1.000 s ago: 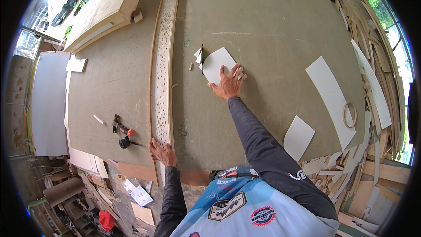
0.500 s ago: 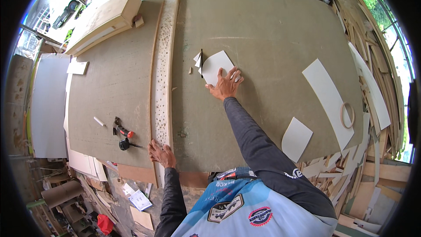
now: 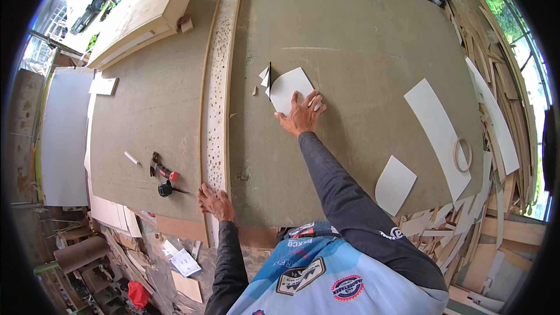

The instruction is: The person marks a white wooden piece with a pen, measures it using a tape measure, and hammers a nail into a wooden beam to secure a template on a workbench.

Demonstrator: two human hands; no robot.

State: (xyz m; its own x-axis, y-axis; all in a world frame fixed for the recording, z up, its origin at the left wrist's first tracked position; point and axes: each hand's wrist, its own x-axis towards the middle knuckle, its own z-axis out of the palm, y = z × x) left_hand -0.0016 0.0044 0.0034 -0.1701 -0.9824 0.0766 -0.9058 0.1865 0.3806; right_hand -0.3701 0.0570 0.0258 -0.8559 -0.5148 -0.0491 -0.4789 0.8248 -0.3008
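My right hand [image 3: 300,115] lies with spread fingers on a white panel piece [image 3: 287,86] that has one curved edge, its fingertips pressing near the right side. Along that curve stands a thin black strip [image 3: 270,81], and a small white triangular offcut [image 3: 264,75] lies just beyond it. A tiny wood scrap [image 3: 254,90] sits close by. My left hand [image 3: 216,203] rests, fingers apart, on the near end of a long white speckled board [image 3: 217,81] with wooden edging. Both lie on a large grey-brown worktable [image 3: 350,35].
A utility knife [image 3: 164,167], a black tape measure [image 3: 165,189] and a white stick [image 3: 132,157] lie left of the board. A wooden box [image 3: 140,23] stands far left. At right are a curved white strip [image 3: 434,134], a wooden ring [image 3: 462,154] and another white piece [image 3: 395,185].
The view has shifted very slightly. Both hands, the white piece and the black strip keep their places.
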